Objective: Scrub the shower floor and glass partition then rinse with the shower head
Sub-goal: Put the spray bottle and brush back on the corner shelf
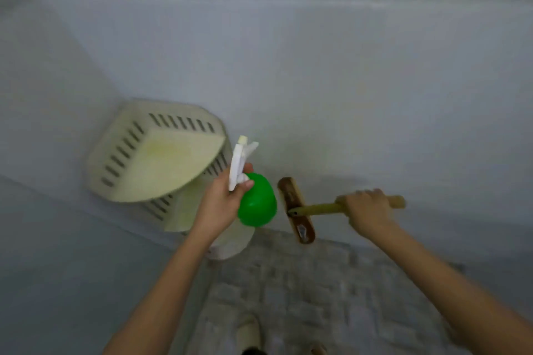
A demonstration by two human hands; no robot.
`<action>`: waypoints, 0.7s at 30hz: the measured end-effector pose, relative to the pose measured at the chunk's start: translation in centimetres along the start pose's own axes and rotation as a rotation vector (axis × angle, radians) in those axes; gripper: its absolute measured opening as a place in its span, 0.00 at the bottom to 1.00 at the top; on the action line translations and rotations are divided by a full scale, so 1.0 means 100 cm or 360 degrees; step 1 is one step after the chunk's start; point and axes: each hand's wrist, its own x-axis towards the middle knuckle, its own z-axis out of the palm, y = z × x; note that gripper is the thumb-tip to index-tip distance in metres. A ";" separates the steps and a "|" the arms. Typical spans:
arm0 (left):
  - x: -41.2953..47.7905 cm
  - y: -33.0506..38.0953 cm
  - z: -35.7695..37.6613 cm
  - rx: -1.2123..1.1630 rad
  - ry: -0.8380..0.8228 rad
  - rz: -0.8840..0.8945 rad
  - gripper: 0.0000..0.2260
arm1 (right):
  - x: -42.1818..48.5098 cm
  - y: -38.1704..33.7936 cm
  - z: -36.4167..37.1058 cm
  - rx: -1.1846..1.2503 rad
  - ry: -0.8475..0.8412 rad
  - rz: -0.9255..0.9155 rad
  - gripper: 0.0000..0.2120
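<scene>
My left hand [222,199] grips the neck of a green spray bottle [256,204] with a white trigger head, held up in front of the corner shelf. My right hand [366,207] grips the wooden handle of a scrub brush [295,209], whose brown head is turned on edge just right of the bottle. Below both lies the grey mosaic shower floor [317,297]. The frame is blurred. No glass partition or shower head can be made out.
A cream slotted corner shelf [155,158] with a lower tier hangs in the wall corner at left. Pale tiled walls [346,81] carry a patterned border along the top. A foot [249,331] shows at the bottom edge.
</scene>
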 end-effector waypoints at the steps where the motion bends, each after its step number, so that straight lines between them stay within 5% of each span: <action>1: -0.001 0.012 -0.024 -0.0028 0.0092 0.0050 0.14 | 0.000 -0.003 -0.011 0.0057 0.0031 -0.0027 0.18; 12: 0.039 0.037 -0.185 -0.0137 0.0719 0.0160 0.11 | 0.054 -0.104 -0.032 0.0931 -0.0365 -0.0302 0.16; 21: 0.088 0.000 -0.208 0.0013 0.0784 0.0058 0.16 | 0.113 -0.221 0.012 0.1758 -0.0721 -0.0232 0.17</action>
